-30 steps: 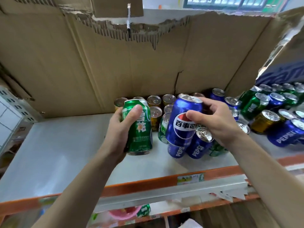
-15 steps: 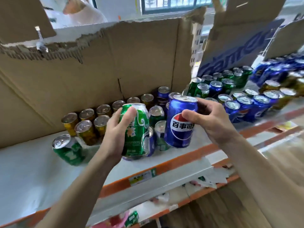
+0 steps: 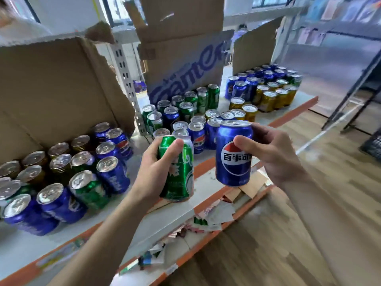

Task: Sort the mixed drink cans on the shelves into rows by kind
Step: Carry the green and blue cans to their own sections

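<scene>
Above the shelf (image 3: 208, 178), hands (image 3: 156, 172) (image 3: 276, 155) grip two cans (image 3: 179, 170) (image 3: 234, 153).

The raised blue can (image 3: 233, 153) is glossy painted metal with a bare silvery lid; the green can (image 3: 179, 176) just left of it is equally shiny; behind and left of it, the cardboard wall (image 3: 51, 96) is matt, rough along its torn edge; below it, the shelf (image 3: 169, 219) looks smooth and matt; right of it, the floor (image 3: 257, 244) is wood-grained.

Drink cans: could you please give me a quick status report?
Left hand grips green can; right hand grips blue Pepsi can. Both held clear of shelf. Shelved cans mixed and crowded.
</scene>
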The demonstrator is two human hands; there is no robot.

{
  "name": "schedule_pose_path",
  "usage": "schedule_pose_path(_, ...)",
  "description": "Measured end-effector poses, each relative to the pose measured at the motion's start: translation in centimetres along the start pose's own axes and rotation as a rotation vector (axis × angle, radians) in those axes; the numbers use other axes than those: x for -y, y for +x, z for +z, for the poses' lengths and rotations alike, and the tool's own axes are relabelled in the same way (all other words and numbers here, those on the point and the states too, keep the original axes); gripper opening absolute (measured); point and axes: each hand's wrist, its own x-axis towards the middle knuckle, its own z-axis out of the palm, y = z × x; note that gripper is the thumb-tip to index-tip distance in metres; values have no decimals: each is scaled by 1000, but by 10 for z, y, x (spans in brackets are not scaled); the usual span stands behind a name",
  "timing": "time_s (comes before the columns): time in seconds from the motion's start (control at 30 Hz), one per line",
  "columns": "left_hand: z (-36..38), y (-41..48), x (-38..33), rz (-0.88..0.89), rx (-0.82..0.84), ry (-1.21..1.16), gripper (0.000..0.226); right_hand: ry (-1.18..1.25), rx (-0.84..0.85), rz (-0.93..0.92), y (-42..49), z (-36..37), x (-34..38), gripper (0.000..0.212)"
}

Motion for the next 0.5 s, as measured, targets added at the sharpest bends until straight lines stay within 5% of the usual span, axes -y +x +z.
schedule_pose_path(0.5,90,77,-6,90,87,132,38,-97,-33,-21,51,-91,2,29)
